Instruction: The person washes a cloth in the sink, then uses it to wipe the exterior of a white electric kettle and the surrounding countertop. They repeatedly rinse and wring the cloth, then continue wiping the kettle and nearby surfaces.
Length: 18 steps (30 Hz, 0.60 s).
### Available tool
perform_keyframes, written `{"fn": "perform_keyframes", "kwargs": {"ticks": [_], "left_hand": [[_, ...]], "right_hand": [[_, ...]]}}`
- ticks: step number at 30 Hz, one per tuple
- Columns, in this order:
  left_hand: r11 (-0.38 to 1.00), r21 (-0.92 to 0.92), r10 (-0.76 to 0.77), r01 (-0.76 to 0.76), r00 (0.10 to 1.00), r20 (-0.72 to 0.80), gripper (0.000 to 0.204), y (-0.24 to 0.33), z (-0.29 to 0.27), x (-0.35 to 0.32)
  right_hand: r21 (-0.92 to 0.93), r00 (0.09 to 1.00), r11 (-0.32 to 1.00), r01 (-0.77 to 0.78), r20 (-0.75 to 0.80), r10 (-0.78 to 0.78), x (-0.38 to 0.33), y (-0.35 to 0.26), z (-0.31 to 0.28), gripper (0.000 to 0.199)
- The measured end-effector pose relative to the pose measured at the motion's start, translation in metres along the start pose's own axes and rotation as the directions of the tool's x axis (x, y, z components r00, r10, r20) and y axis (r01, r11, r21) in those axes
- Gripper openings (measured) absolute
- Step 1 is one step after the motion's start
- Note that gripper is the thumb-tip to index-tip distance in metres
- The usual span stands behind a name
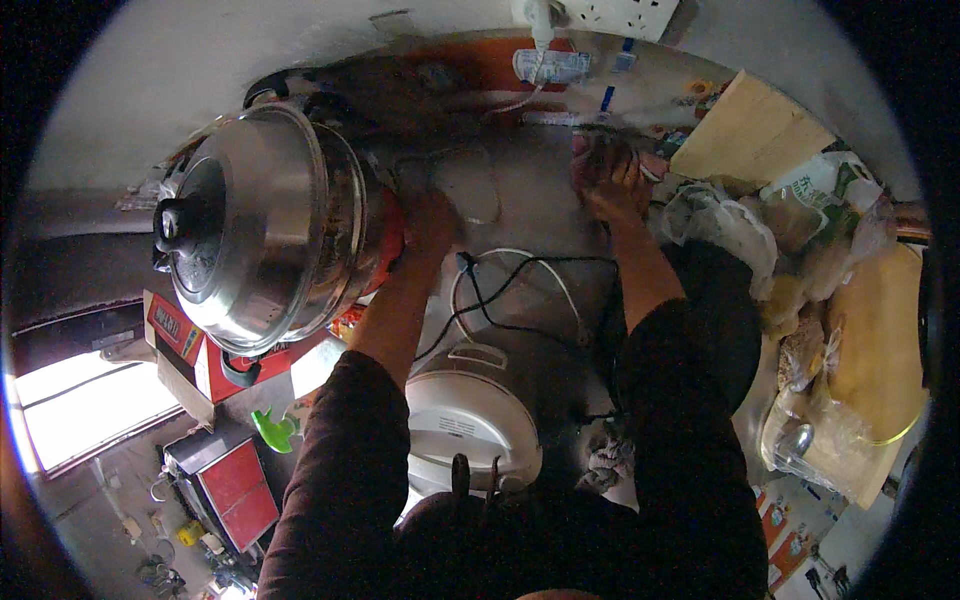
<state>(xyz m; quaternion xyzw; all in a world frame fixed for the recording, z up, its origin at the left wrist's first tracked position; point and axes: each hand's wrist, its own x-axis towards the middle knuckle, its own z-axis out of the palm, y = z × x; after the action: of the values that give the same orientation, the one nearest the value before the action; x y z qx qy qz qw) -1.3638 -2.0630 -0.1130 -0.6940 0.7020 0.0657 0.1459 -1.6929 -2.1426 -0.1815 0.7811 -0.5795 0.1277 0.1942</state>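
Note:
My right hand (pixel 616 188) reaches to the far side of the surface, its fingers bent over what looks like a pinkish cloth (pixel 654 166). Dim and smeared, my left hand (pixel 428 225) is beside the large steel pot (pixel 343 215) with a domed lid (pixel 250 200); its fingers cannot be made out. Something red (pixel 391 238) shows between that hand and the pot. A white rice cooker (pixel 470 415) with a carrying handle sits between my forearms. Just beyond it lie a looped white cord (pixel 520 252) and a black cable (pixel 490 300).
A white plug (pixel 541 25) sits in a power strip (pixel 620 15) at the far edge. On the right are a wooden board (pixel 750 130), plastic bags (pixel 810 200) and a long yellowish board (pixel 870 340). A red carton (pixel 240 370) and green spray head (pixel 273 430) stand left.

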Motion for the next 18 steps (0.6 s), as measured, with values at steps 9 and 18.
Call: {"fn": "perform_keyframes", "kwargs": {"ticks": [9, 18], "left_hand": [[0.825, -0.560, 0.022, -0.075, 0.995, -0.101, 0.027, 0.047, -0.083, -0.037], [0.647, -0.645, 0.062, -0.407, 0.871, -0.487, 0.019, -0.040, -0.314, -0.128]], "right_hand": [[0.144, 0.965, 0.971, -0.192, 0.205, 0.160, 0.004, -0.002, 0.014, 0.070], [-0.014, 0.530, 0.927, -0.375, 0.817, 0.226, 0.026, 0.008, -0.078, 0.089]]}}
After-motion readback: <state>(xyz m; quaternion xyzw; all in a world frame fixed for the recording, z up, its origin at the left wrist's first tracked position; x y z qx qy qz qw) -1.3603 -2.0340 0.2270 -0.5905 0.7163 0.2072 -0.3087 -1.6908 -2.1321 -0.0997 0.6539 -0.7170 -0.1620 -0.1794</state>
